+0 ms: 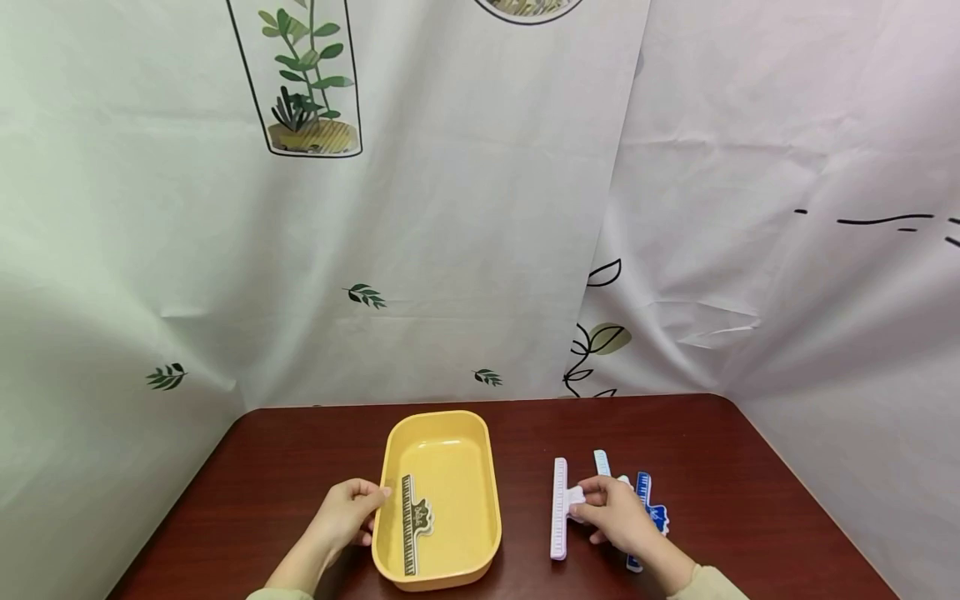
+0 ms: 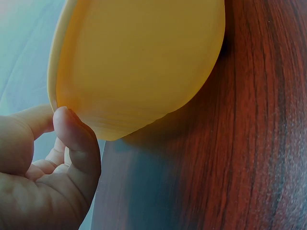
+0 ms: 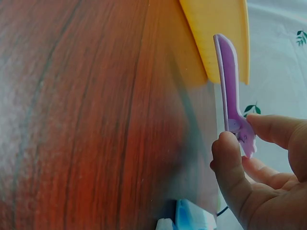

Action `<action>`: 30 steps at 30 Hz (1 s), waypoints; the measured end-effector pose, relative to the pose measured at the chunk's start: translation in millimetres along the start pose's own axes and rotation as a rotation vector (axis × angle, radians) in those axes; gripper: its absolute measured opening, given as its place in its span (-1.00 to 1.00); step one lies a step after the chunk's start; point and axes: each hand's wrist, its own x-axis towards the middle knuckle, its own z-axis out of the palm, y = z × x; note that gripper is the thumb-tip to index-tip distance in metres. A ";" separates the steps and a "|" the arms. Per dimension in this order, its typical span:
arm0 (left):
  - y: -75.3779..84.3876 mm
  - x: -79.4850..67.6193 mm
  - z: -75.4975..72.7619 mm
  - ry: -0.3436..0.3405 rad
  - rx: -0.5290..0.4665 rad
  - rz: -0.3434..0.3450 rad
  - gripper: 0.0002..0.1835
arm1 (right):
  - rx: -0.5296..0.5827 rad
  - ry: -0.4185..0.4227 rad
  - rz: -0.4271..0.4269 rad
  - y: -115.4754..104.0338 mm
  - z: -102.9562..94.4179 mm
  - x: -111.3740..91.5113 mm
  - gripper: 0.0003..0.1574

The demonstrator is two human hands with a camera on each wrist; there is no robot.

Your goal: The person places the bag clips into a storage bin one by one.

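A yellow rectangular tray [image 1: 459, 533] stands on the table, and a black-and-cream clip with ruler marks [image 1: 409, 525] lies inside it. My left hand [image 1: 347, 515] pinches the tray's left rim between thumb and fingers; the left wrist view shows the thumb [image 2: 76, 139] over the rim. To the right of the tray, my right hand [image 1: 618, 512] holds a pale purple ruler clip [image 1: 559, 510] by its handle. In the right wrist view that purple clip [image 3: 230, 81] is pinched between thumb and fingers, raised off the table.
Beside and partly behind the right hand lie a light blue clip [image 1: 602, 462] and a dark blue clip [image 1: 657, 517]. Their lower parts are partly covered by the hand. The dark red wooden table [image 1: 300, 442] ends at a patterned white curtain [image 1: 450, 250].
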 end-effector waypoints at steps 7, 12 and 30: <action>-0.4 -0.5 -0.2 0.000 -0.006 0.000 -0.75 | 0.038 -0.028 -0.023 -3.2 2.2 -1.5 -0.45; 0.3 -0.8 0.2 0.010 -0.006 -0.007 -0.77 | 0.048 -0.047 -0.011 -4.2 2.3 -1.7 -0.42; 1.0 -1.9 -0.7 0.009 -0.011 -0.007 -0.77 | 0.099 -0.095 -0.036 -6.2 6.2 -1.4 -0.39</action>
